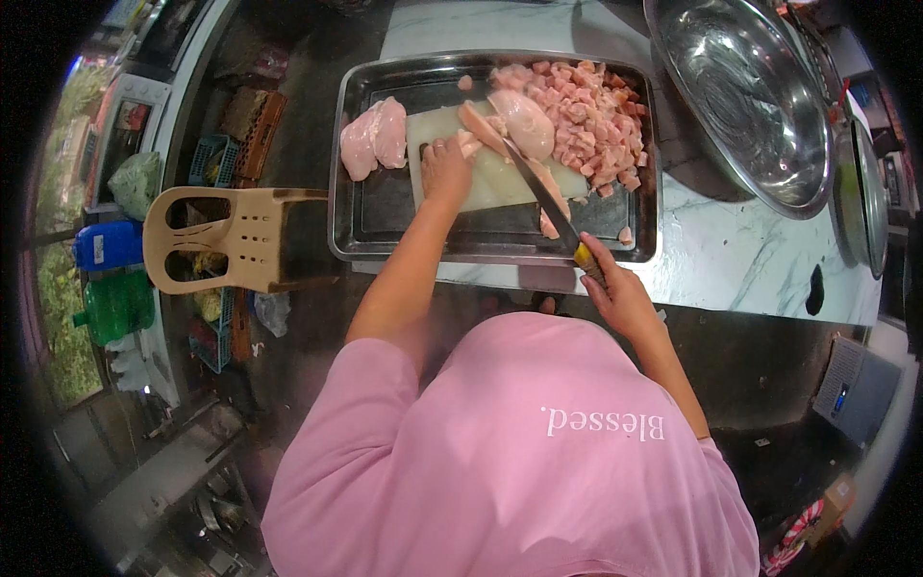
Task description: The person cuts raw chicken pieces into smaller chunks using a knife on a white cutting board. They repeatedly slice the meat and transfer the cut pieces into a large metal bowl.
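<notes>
A steel tray (385, 216) sits on the marble counter and holds a pale cutting board (500, 178). My left hand (445, 168) presses down on a strip of raw chicken (478, 127) on the board. My right hand (615, 293) grips the yellow-ended handle of a long knife (543, 197), whose blade reaches up the board to the meat. A whole chicken piece (524, 120) lies beside the blade. Diced chicken (591, 120) is heaped at the tray's right, and two raw breasts (373, 137) lie at its left.
A large steel bowl (745, 96) stands at the right on the marble counter (731, 260), with a lidded pot (865, 192) beyond it. A beige plastic chair back (226, 240) stands left of the tray. Crates and blue and green containers (111, 274) line the left.
</notes>
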